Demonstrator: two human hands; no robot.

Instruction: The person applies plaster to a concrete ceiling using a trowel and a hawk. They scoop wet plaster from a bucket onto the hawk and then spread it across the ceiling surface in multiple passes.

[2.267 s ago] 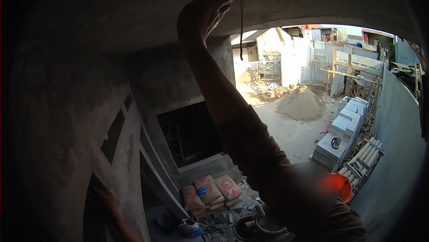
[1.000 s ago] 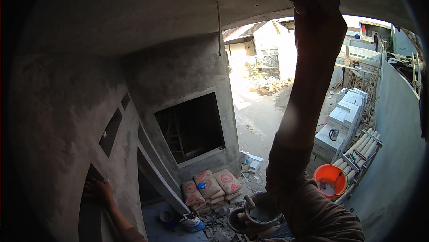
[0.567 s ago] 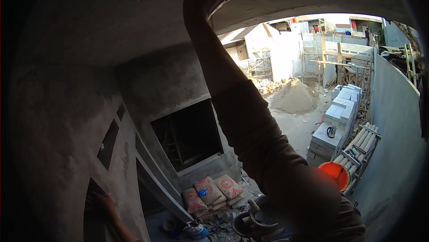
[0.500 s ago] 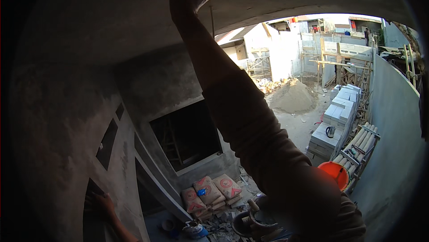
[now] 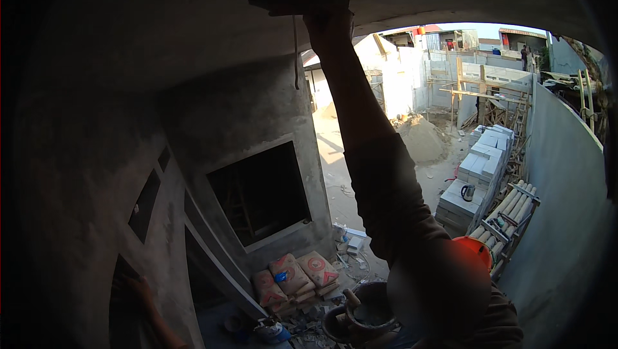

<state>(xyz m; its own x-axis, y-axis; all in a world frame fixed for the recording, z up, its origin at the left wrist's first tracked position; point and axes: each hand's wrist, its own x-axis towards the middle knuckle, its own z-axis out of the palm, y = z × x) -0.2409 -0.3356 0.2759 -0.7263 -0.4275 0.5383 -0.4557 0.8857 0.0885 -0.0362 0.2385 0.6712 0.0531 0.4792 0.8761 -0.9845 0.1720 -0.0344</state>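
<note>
The right arm is stretching up from the lower right, rising steeply past the bright yard, its dark sleeve [image 5: 386, 181] bunching below a bare forearm [image 5: 351, 88]. At the top, the right hand [image 5: 329, 22] is bending at the wrist and holding a flat tool [image 5: 280, 5] up at the ceiling [image 5: 193, 40]. Down at the lower left, the left hand [image 5: 138, 292] is resting at the edge of a dark wall opening [image 5: 121, 317], its forearm angling in from below.

Shadow is swallowing plenty here! The right hand's fingers are blending into the gloom, so how they're wrapping the tool is hard to make out. The left hand's fingers are fading into the dark opening; whether they're gripping its edge or simply lying there, I cannot tell. A blurred patch is covering the right shoulder, and the arm is partly hiding an orange bucket [image 5: 473, 249].

And the tool itself: it's showing as a thin, dark, straight-edged slab, reaching out leftward from the hand, above a thin hanging strip [image 5: 296, 56]. Its upper face is merging with the dark ceiling, so full contact is staying unclear.
</note>
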